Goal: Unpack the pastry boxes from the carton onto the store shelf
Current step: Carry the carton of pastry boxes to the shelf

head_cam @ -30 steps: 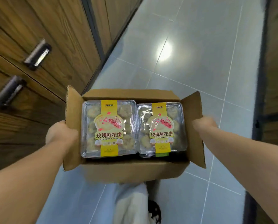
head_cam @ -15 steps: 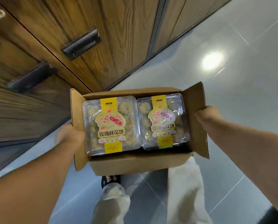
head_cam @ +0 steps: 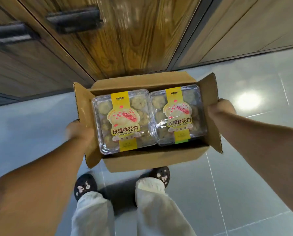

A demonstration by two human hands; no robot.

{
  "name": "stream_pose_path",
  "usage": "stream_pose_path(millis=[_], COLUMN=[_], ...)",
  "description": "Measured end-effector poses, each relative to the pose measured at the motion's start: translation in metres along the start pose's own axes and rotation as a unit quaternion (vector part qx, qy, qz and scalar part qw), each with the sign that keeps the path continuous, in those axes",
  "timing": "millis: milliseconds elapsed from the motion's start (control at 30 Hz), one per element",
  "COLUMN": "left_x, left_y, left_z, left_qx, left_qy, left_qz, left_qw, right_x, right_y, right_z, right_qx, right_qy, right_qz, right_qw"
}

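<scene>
An open brown carton (head_cam: pixel 152 159) is carried in front of me above the floor. Two clear plastic pastry boxes with yellow labels lie side by side on top inside it, the left pastry box (head_cam: pixel 123 121) and the right pastry box (head_cam: pixel 178 114). My left hand (head_cam: pixel 79 132) grips the carton's left side below the raised flap. On the opposite side my right hand (head_cam: pixel 220 108) grips the carton behind its right flap. The fingers of both hands are hidden by the cardboard.
Wooden cabinet doors (head_cam: pixel 118 40) with dark recessed handles (head_cam: pixel 74 19) stand straight ahead, close to the carton's far edge. Grey tiled floor (head_cam: pixel 244 167) spreads to both sides. My legs and dark slippers (head_cam: pixel 86 186) are below the carton.
The view has swung left to face the wooden cabinet, which is now nearer. The carton stays held between both hands with the pastry boxes unmoved inside.
</scene>
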State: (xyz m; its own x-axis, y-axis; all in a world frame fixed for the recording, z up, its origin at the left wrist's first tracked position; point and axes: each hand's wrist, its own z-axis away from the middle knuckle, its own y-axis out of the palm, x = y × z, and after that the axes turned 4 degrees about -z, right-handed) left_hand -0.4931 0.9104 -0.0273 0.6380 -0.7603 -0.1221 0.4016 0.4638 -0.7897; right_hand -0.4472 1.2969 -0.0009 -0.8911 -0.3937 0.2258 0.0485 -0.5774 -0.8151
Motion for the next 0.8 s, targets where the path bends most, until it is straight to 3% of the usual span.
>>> stream_pose_path(millis=[167,300,400,500,633,800], left_x=[-0.004,-0.013,-0.012,-0.003,0.018,0.030], left_y=[0.006,0.001,-0.002,0.000,0.022,0.045], left_z=[0.015,0.032,0.049,0.063,0.067,0.055], left_qx=[-0.014,-0.050,-0.119,-0.148,-0.040,0.067], left_qy=[-0.003,0.013,0.051,0.107,0.140,0.087], left_qz=[0.017,0.021,0.051,0.009,0.010,0.073], left_qw=[1.000,0.998,0.990,0.983,0.989,0.991], right_x=[0.004,0.012,0.018,0.017,0.015,0.016], right_y=[-0.004,0.005,0.011,0.023,0.055,0.111], right_z=[-0.010,0.003,0.022,0.047,0.083,0.102], right_qx=[-0.006,-0.045,-0.073,-0.063,0.049,0.155], right_qy=[-0.025,-0.017,-0.071,-0.146,-0.151,-0.135], right_qz=[0.030,-0.027,-0.001,0.022,-0.060,-0.062], right_qw=[0.999,0.999,0.995,0.987,0.986,0.977])
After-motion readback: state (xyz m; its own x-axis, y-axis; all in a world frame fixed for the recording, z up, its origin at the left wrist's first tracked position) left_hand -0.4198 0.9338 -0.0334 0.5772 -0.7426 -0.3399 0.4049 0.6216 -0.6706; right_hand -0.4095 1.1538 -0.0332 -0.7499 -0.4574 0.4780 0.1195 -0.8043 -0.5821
